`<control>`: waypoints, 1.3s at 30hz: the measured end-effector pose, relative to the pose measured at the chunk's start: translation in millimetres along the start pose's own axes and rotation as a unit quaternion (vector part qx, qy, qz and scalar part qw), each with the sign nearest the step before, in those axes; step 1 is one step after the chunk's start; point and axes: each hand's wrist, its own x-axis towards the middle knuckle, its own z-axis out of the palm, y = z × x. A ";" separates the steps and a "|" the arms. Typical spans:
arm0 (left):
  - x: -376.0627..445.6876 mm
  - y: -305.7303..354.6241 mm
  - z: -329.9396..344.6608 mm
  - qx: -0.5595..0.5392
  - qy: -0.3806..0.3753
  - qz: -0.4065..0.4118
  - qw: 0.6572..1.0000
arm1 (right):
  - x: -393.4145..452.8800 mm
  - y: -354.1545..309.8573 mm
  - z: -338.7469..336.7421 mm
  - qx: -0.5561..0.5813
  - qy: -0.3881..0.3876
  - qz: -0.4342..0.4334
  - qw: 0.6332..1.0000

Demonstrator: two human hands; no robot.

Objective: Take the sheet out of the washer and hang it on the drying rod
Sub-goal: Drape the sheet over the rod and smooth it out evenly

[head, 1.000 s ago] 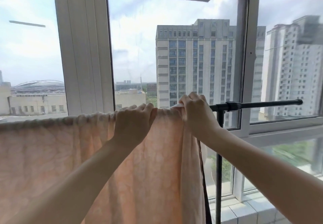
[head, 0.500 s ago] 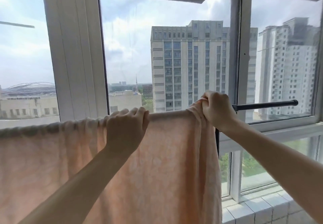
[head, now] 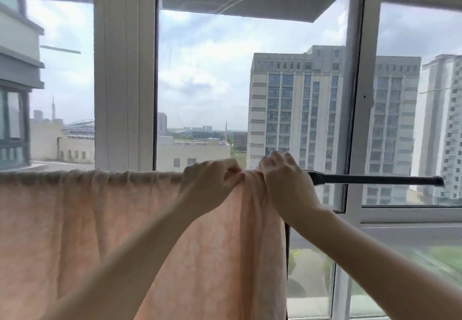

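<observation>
A pale peach sheet (head: 100, 232) hangs draped over a black drying rod (head: 375, 180), covering the rod from the left edge of view to about the middle. My left hand (head: 212, 182) grips the bunched top edge of the sheet on the rod. Right beside it, my right hand (head: 285, 177) grips the sheet's right end, where the cloth gathers into folds. The bare right part of the rod sticks out past my right hand to its end cap. The rod's upright post (head: 287, 257) shows just behind the sheet's right edge.
A large window with white frames (head: 123, 82) stands directly behind the rod, and tall buildings show outside. A white sill (head: 412, 219) runs below the right pane. The rod's end cap (head: 438, 181) lies near the right window pane.
The view has tilted upward. My left hand has slid right along the rod until it nearly touches my right hand, bunching the sheet's top edge between them.
</observation>
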 end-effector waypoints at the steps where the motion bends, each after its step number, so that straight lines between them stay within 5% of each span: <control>1: 1.9 1.0 -2.6 -0.005 -0.019 -0.014 1.000 | 0.4 2.6 -1.3 0.007 0.008 -0.005 1.000; 8: 2.5 3.4 -15.7 0.033 -0.080 -0.042 0.995 | 21.8 12.6 -16.6 0.056 -0.007 0.020 0.998; 13: 0.3 2.7 -13.4 0.035 -0.064 -0.051 0.996 | 33.3 59.1 -20.5 0.066 0.074 0.097 0.990; 19: 2.6 1.7 -8.6 0.018 -0.062 -0.058 0.996 | 7.6 110.1 -16.3 0.085 -0.061 0.179 0.978; 33: 5.8 -0.5 1.3 -0.032 -0.002 -0.105 0.994 | -4.0 61.7 -13.6 0.140 -0.050 -0.024 0.989; 39: -0.9 5.9 -2.6 -0.013 0.031 -0.110 0.993 | -3.5 45.6 -1.2 0.132 0.022 -0.015 0.991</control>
